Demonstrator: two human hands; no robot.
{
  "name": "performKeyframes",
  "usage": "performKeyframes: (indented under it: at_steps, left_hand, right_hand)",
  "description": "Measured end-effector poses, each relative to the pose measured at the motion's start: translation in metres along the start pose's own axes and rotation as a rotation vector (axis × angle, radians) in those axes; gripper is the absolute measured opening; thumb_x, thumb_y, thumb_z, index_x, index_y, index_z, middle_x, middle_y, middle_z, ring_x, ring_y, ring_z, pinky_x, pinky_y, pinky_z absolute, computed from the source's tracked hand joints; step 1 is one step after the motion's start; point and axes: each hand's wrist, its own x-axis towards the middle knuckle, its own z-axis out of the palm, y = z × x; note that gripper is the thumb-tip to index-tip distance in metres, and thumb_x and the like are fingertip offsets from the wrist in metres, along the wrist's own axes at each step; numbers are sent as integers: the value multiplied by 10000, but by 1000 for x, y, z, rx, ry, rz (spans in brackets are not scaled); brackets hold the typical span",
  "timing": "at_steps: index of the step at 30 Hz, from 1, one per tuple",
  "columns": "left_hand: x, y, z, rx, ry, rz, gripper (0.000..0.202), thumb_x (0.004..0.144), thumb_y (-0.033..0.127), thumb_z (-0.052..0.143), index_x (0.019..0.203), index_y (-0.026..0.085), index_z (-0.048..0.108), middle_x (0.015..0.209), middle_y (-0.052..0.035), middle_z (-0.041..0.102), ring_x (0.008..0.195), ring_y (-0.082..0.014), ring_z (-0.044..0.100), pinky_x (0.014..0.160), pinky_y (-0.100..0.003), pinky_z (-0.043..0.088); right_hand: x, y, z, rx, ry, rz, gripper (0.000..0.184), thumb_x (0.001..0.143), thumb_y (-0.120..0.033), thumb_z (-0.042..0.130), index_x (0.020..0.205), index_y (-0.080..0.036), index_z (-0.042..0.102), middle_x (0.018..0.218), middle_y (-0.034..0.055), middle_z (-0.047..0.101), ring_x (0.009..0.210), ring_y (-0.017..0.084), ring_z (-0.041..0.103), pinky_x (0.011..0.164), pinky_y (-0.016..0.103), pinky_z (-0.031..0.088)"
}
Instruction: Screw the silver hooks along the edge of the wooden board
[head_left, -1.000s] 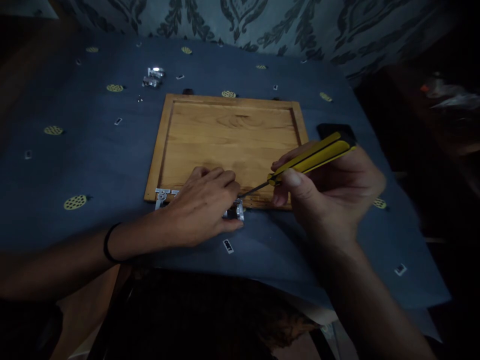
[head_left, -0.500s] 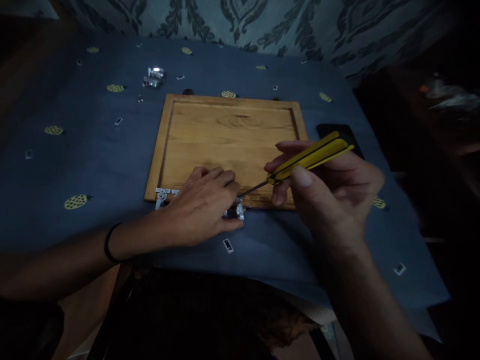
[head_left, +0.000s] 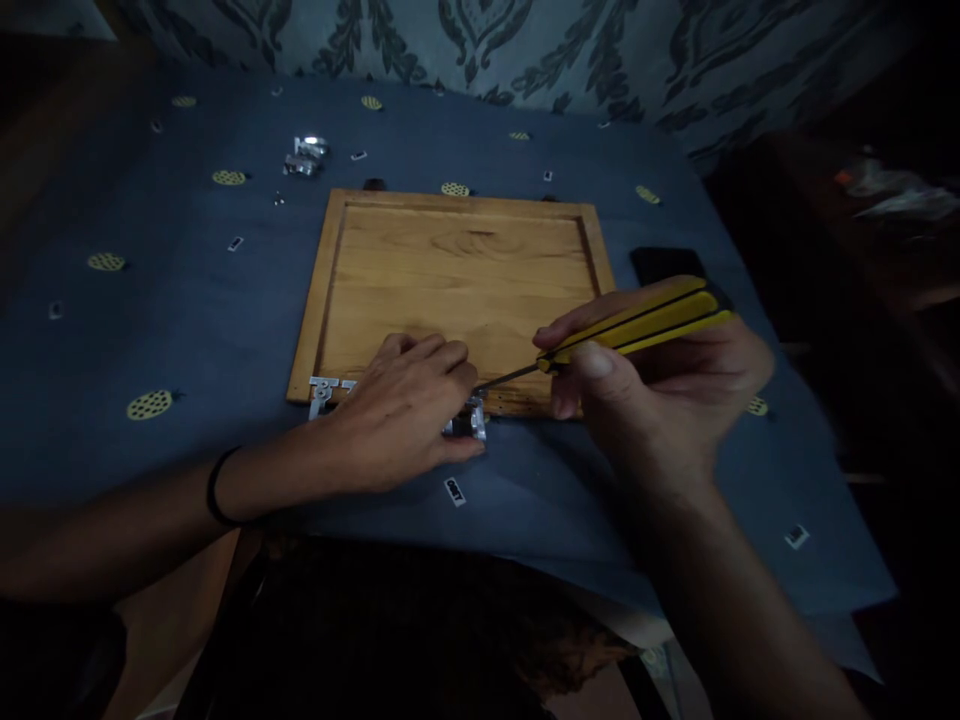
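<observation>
Two hands work at the near edge of a wooden panel [head_left: 457,285], which lies flat on the blue tablecloth [head_left: 187,320]. Compared with half a second ago, the change is mainly in the right hand [head_left: 664,405]. Its fingers, which are more spread in the earlier view, now close again around the yellow handle of the screwdriver [head_left: 634,325], and the far end of this handle sits a little lower and more to the right. The tip stays at the same place, beside the metal hinge [head_left: 478,420]. I judge from this that the person takes a fresh grip for turning, but how far any screw has gone in or out I cannot tell, because the left fingers hide the point of contact.

The left hand [head_left: 405,415] does not change its place. It is curled over the hinge, with the thumb along the near side, so it seems to grip it steady against the panel edge. A flat metal bracket [head_left: 323,392] is at the left corner of the same edge, and it looks unmoved. Behind the panel, some shiny metal parts [head_left: 306,157] and small bits [head_left: 279,199] also remain where they are.
</observation>
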Motion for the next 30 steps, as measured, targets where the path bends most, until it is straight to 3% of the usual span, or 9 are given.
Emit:
performKeyframes:
  at_steps: [5,10,21,27,30]
  left_hand:
    - [-1,-2,2,-3,32,14,343,887,412,807,1039,125,696,1095,-88,683,1090,-293,623,988,-436,436]
    - [-1,-2,4,4,50,20,340,884,413,808,1028,126,695,1092,-89,685,1084,-295,627,979,-443,442]
    - [-1,-1,3,23,23,7,365,891,437,795,1059,127,699,1093,-101,679,1104,-311,626,986,-455,445]
    - [0,-1,1,9,29,10,344,885,417,803,1041,129,696,1085,-101,688,1104,-312,627,990,-459,447]
    - [-1,-1,1,7,38,25,329,889,404,795,1032,127,690,1079,-105,691,1093,-311,627,976,-457,451]
  right_hand:
    - [1,3,-3,23,48,-60,104,826,-311,866,804,-242,791,815,-10,777,382,58,562,303,223,457]
    - [1,4,-3,11,14,-58,90,836,-291,854,808,-257,777,781,-23,754,371,50,536,273,207,390]
    - [-1,-2,2,-15,19,64,223,767,-368,908,754,-225,738,796,-20,742,390,62,560,324,225,476]
    - [-3,0,-7,-25,-61,74,216,845,-394,843,1027,-281,819,886,-1,790,548,111,664,389,226,537]
    - [-4,1,-11,-51,-101,81,189,887,-377,803,1056,-297,829,920,12,803,590,127,682,416,242,558]
